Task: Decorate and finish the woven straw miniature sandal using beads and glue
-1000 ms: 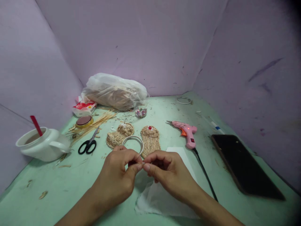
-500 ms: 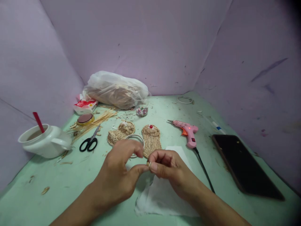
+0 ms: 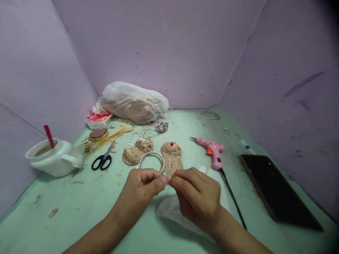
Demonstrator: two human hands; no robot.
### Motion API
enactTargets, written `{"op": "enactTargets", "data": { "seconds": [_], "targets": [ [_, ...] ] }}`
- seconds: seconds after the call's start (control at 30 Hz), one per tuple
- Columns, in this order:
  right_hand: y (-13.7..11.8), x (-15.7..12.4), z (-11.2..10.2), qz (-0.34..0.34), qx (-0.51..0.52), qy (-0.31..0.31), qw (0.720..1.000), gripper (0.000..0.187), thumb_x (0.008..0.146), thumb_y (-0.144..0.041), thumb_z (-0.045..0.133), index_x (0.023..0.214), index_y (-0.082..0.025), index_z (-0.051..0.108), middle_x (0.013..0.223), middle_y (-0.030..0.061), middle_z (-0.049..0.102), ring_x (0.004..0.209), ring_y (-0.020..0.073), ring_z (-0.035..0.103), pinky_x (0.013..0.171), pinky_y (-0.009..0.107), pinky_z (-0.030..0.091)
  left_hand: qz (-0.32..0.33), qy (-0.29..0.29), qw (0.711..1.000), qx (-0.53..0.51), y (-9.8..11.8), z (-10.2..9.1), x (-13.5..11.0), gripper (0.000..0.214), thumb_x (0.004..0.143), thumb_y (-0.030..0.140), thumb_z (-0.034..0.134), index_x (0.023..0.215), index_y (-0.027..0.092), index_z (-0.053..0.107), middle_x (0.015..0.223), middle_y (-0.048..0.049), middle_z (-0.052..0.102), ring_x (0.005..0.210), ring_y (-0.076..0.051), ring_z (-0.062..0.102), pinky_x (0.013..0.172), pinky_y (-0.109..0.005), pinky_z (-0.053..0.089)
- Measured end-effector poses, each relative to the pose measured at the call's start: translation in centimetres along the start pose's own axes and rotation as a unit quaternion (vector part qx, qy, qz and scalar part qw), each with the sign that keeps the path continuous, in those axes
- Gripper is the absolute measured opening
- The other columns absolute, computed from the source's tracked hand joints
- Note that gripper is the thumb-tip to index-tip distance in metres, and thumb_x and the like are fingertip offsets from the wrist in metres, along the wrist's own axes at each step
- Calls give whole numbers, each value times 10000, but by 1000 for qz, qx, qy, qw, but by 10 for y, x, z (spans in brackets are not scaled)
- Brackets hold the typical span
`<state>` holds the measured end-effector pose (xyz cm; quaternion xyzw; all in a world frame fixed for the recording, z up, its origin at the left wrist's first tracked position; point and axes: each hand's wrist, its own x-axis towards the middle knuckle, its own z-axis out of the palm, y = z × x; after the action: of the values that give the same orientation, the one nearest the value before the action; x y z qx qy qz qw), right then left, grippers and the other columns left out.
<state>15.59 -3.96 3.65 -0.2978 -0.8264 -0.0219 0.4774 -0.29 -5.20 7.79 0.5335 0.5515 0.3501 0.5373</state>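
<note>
The left forearm [image 3: 102,227] and right forearm [image 3: 235,225] angle inward, bringing the left hand [image 3: 141,188], thumb pressed to its curled index finger, almost fingertip to fingertip with the right hand [image 3: 200,194], knuckles up, fingers bent, thumb hidden.

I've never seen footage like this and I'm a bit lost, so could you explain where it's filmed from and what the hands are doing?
There's no machine here: a camera worn on the person's head looks forward and down at their own bare hands. The left hand has thumb and fingers pinched together, and the fingertips of the right hand are right beside them. Anything between them is too small to make out.

On the green table, just beyond the hands, are a pale ring and two braided pieces. To the left lie scissors and a white pot; to the right, a pink glue gun and a dark, flat device.
</note>
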Motion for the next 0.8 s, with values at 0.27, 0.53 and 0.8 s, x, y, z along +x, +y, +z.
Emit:
{"op": "enactTargets", "data": {
  "seconds": [0.27, 0.53, 0.8],
  "targets": [
    [-7, 4, 1, 81, 137, 22, 987, 127, 692, -50, 551, 754, -145, 609, 716, 66, 637, 624, 147, 564, 549, 257, 430, 66, 23, 991, 116, 3, 1, 1, 164, 719, 247, 532, 612, 141, 596, 593, 1, 554, 604, -129, 481, 581, -238, 372],
    [-17, 16, 3, 490, 436, -10, 755, 224, 616, -190, 668, 546, -176, 456, 592, -1, 576, 529, 94, 474, 487, 215, 374, 297, 109, 923, 219, -5, 8, -5, 195, 791, 122, 472, 621, 139, 565, 589, -2, 559, 597, -107, 514, 585, -212, 382],
    [-7, 16, 3, 562, 526, -44, 637, 175, 564, -199, 718, 689, -133, 616, 505, -61, 520, 432, 31, 380, 423, 163, 293, 295, 123, 922, 219, -10, 10, -3, 189, 802, 134, 470, 647, 139, 577, 625, -9, 571, 609, -108, 523, 589, -212, 395]
  ]
}}
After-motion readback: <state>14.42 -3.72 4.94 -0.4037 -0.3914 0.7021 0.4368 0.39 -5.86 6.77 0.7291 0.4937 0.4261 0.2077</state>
